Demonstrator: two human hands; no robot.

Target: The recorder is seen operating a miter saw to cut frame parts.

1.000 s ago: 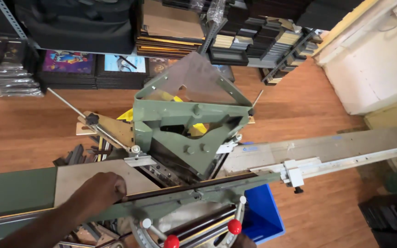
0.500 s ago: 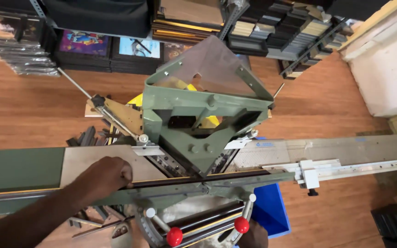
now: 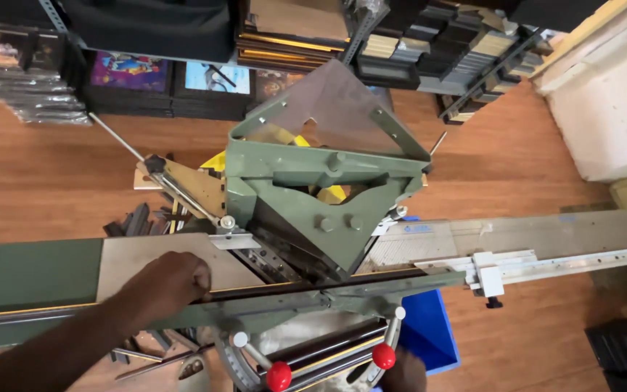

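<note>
Against the fence at seven o'clock lies the dark moulding strip, pressed down under the closed left hand; at twelve o'clock stands the green mitre cutter. Best, I judge, to keep the strip flush and fingers off the blades; the right hand, at five o'clock by the red knobs, shows too little to tell its grip.

The left hand presses a dark moulding strip against the fence of a green mitre cutting machine. Only the right hand's top shows, beside 2 red-knobbed levers, above a blue bin.
</note>
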